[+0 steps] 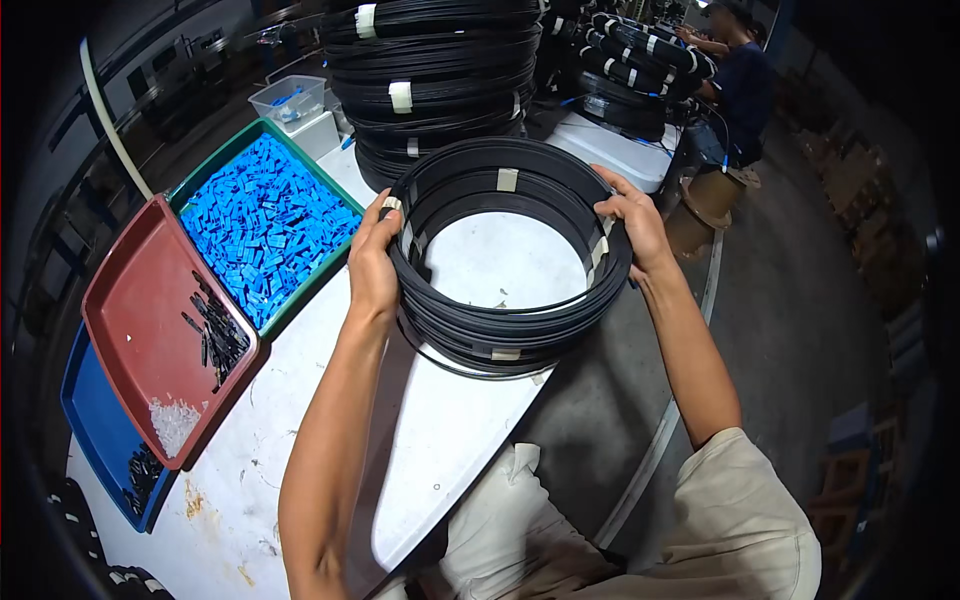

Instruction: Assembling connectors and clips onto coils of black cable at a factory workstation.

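A round coil of black cable [510, 330], bound with pale tape strips, lies over the near edge of the white table [440, 440]. My left hand [372, 262] grips the coil's left side, fingers curled over the rim. Across from it, my right hand [632, 222] holds the coil's upper right side. Both forearms come up from the lower edge.
A tall stack of taped black coils [430, 90] stands behind. Left are a green tray of blue plastic pieces [262, 222], a red tray [150, 330] with black bits and clear bits, a blue tray [95, 425]. Another person [740, 85] works at the far right.
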`<state>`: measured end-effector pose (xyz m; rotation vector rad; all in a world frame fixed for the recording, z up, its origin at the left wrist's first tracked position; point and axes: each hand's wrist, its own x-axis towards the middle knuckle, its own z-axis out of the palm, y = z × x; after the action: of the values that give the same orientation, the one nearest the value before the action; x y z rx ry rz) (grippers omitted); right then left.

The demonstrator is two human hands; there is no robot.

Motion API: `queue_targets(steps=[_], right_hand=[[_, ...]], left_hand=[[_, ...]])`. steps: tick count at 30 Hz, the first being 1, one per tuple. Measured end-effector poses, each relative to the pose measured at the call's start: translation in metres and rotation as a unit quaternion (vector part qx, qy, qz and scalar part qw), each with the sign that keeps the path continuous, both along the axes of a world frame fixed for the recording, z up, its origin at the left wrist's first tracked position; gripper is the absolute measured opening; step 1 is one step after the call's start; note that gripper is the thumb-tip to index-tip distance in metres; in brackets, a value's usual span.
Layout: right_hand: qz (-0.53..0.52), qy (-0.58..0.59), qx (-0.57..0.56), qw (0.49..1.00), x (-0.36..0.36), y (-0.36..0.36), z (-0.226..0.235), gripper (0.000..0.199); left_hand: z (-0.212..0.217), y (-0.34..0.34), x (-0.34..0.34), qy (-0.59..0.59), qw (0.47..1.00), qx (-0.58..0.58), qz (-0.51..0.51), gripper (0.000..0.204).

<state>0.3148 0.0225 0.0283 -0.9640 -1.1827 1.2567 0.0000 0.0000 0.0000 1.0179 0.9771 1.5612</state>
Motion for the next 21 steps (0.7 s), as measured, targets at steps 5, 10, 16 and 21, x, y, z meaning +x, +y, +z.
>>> queue_targets(steps=[5, 10, 16, 21], right_hand=[[-0.018, 0.003, 0.005, 1.000, -0.003, -0.002, 0.003, 0.060], [-0.019, -0.020, 0.016, 0.999, 0.003, -0.002, 0.000, 0.061], [-0.002, -0.047, 0.019, 0.999, 0.028, 0.013, -0.011, 0.064], [0.052, -0.003, 0.020, 0.998, 0.018, 0.011, -0.009, 0.064]], left_hand=[[-0.009, 0.004, 0.006, -0.015, 0.999, 0.036, 0.022, 0.051], [0.002, -0.004, 0.015, 0.073, 0.995, 0.031, 0.061, 0.055], [-0.021, 0.022, 0.011, 0.122, 0.988, 0.056, 0.074, 0.057], [-0.019, 0.019, 0.010, 0.107, 0.991, 0.040, 0.071, 0.067]])
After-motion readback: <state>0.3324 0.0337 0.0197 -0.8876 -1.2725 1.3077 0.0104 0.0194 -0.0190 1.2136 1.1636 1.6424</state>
